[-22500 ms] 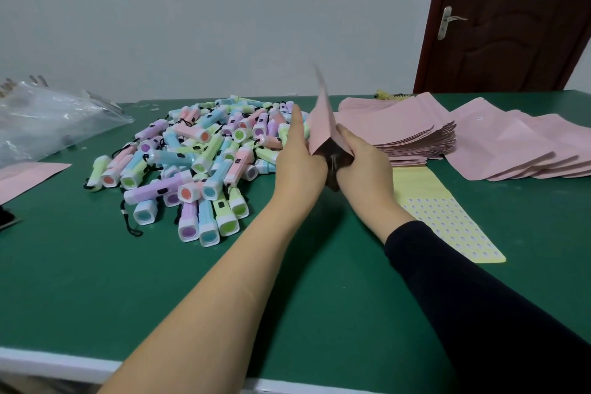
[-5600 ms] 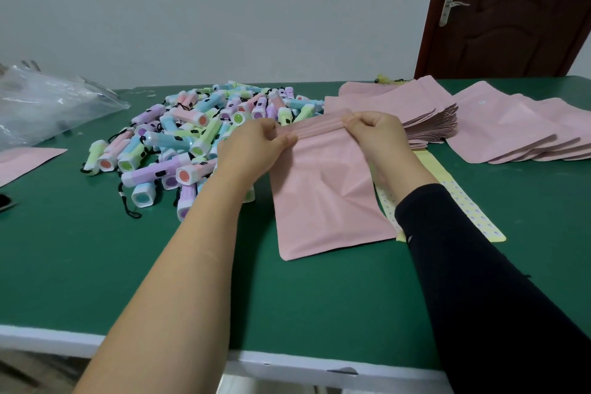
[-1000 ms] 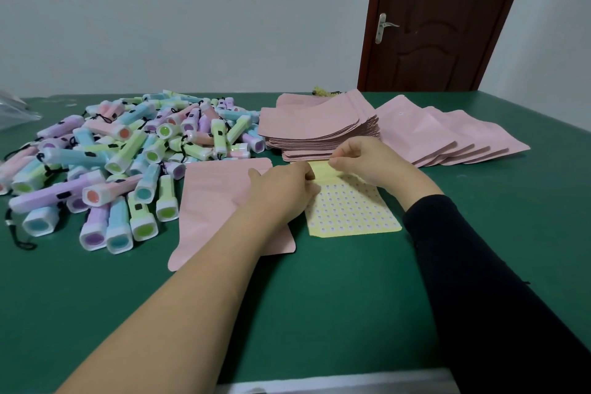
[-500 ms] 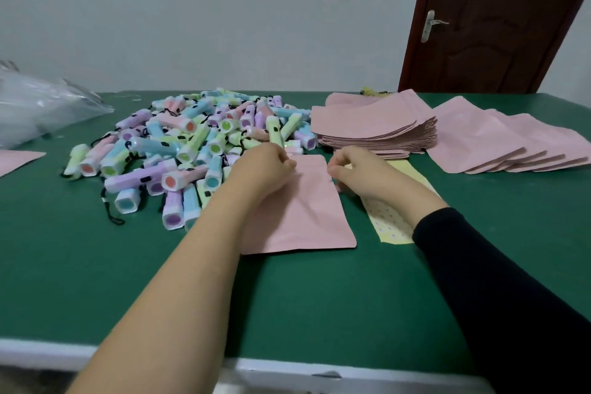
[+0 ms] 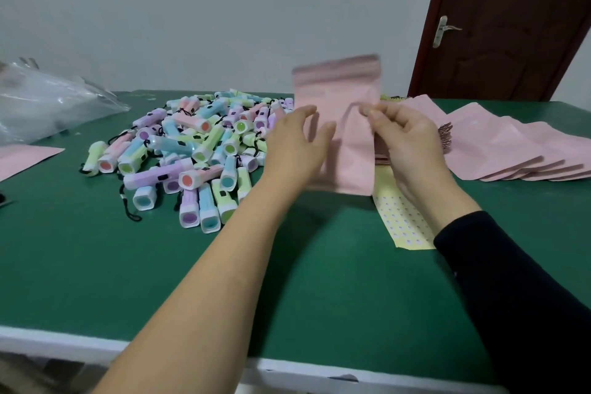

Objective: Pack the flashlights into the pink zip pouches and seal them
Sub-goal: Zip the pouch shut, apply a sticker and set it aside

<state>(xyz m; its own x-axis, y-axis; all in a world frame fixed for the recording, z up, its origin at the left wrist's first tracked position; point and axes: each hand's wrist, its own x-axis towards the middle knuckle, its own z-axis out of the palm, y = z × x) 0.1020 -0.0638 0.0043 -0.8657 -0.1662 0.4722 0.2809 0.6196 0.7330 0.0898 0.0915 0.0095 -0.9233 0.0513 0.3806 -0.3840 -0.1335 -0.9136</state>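
Note:
A pink zip pouch stands raised and motion-blurred above the green table, its zip edge uppermost. My right hand pinches the pouch's right side between thumb and fingertips. My left hand is beside the pouch's left side with fingers spread and nearly straight; whether it touches the pouch is unclear. A heap of pastel flashlights with black wrist cords lies to the left of my left hand.
A stack of pink pouches lies behind my right hand, with more fanned out to the right. A yellow dotted sticker sheet lies under my right wrist. A clear plastic bag and a pink pouch are far left. A brown door stands behind.
The pouch lay flat on the table half a second ago; it is now lifted upright. My right hand rose with it, and my left hand's fingers have opened.

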